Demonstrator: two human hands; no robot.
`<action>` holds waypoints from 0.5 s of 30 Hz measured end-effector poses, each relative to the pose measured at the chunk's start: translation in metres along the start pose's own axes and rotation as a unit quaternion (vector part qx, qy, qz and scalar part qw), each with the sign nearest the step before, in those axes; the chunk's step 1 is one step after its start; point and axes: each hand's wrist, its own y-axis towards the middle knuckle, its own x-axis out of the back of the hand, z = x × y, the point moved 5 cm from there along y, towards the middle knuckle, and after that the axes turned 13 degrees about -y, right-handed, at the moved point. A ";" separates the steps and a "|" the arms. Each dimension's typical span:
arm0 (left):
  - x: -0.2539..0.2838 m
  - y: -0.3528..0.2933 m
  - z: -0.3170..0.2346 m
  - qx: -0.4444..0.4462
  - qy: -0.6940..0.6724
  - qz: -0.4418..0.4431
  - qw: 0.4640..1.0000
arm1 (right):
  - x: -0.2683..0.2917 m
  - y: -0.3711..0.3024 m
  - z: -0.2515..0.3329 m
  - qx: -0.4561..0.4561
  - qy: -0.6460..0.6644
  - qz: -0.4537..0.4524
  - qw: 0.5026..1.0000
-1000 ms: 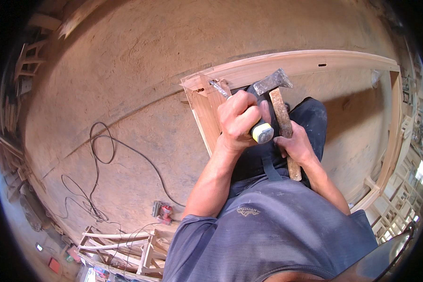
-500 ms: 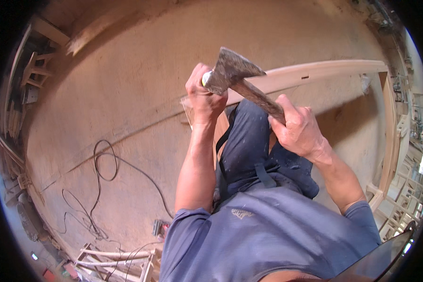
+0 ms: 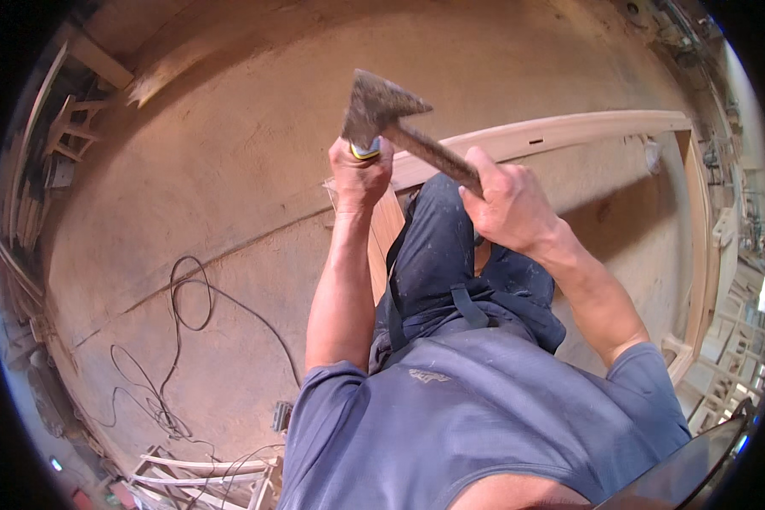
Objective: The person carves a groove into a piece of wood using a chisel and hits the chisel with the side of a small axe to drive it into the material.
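Observation:
My right hand [image 3: 512, 204] is wrapped round the wooden handle of a hatchet [image 3: 379, 104], whose dark, worn head is raised over my left hand. In my closed left hand [image 3: 361, 180] is a tool handle [image 3: 366, 153], showing only a yellow-edged end at the top of the fist. The hatchet's blunt back overlaps that end in this view, and I cannot tell whether they touch. The rest of the tool is hidden. Beyond my hands lies a pale wooden rail [image 3: 569, 133] with a small dark slot in it.
An upright wooden post [image 3: 697, 229] meets the rail at the right. A reddish board [image 3: 386, 225] runs beside my leg. A loose black cable [image 3: 176, 314] lies coiled on the floor at left, near a wooden frame [image 3: 204, 478]. More wooden parts line both sides.
The hatchet has moved left and slightly up with my right hand. My left hand has shifted a little left, still closed round the tool handle.

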 end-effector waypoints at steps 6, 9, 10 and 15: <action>0.014 -0.006 -0.008 0.022 -0.098 -0.090 0.991 | -0.015 -0.049 -0.020 -0.141 0.180 0.027 0.973; -0.039 -0.031 -0.034 -0.126 0.044 0.145 0.980 | -0.058 -0.093 -0.047 -0.253 0.263 0.094 0.926; -0.046 -0.039 -0.027 -0.072 0.051 0.197 0.977 | -0.073 -0.107 -0.051 -0.289 0.301 0.122 0.901; 0.032 0.001 -0.136 -0.179 -0.247 -0.042 0.951 | -0.120 -0.169 -0.088 -0.534 0.454 0.214 0.680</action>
